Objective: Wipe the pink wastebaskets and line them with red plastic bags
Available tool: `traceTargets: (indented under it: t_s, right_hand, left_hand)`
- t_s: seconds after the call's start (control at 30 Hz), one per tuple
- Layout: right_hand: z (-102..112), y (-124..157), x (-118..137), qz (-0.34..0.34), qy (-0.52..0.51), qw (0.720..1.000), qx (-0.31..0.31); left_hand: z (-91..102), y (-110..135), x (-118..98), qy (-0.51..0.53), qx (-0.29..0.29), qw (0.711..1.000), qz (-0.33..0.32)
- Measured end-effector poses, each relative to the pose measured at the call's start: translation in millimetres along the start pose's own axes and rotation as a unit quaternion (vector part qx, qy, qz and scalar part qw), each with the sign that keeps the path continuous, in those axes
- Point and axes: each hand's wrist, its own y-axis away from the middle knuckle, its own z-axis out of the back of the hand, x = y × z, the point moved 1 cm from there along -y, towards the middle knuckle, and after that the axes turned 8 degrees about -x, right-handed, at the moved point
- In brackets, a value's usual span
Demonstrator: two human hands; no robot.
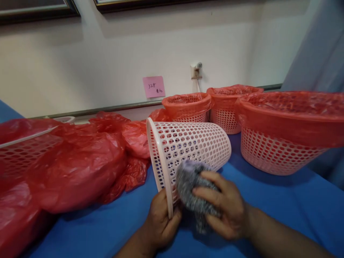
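A white plastic wastebasket with round holes lies tilted on its side, its mouth facing left. Its rim is pinched at the bottom by my left hand, fingers inside and thumb outside. My right hand is closed around a grey, speckled cloth and presses it against the basket's lower side near the rim. The cloth is somewhat blurred, and one end of it hangs down below my fingers.
Several red bag-lined baskets stand at the back and right. Crumpled red plastic bags and another white-rimmed basket fill the left. Blue cloth covers the table. A pink note and a socket are on the wall.
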Motion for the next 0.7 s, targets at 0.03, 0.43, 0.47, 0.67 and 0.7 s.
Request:
traceTargets:
  t_s: [0.03, 0.43, 0.47, 0.67, 0.7]
  right_hand:
    - [3.6, 0.2, -7.2, -0.043, 0.037, 0.998, -0.035]
    - [29.1, 4.2, -78.6, -0.343, 0.144, 0.907, -0.198]
    - [24.2, 3.8, -65.4, -0.272, 0.150, 0.937, -0.159]
    - [-6.4, 9.7, 9.6, 0.035, 0.019, 0.998, 0.044]
    - [-8.2, 10.7, 12.0, 0.039, 0.008, 0.998, 0.048]
  left_hand:
    - [0.2, 0.8, 0.7, -0.011, 0.006, 1.000, 0.001]
    - [-0.1, -2.3, -3.2, -0.031, 0.036, 0.999, -0.010]
    - [-0.9, -2.9, -3.1, -0.031, 0.041, 0.999, -0.010]
    - [-3.2, -4.0, -2.4, -0.033, 0.063, 0.996, -0.049]
    - [-3.1, -4.0, -2.2, -0.031, 0.067, 0.996, -0.052]
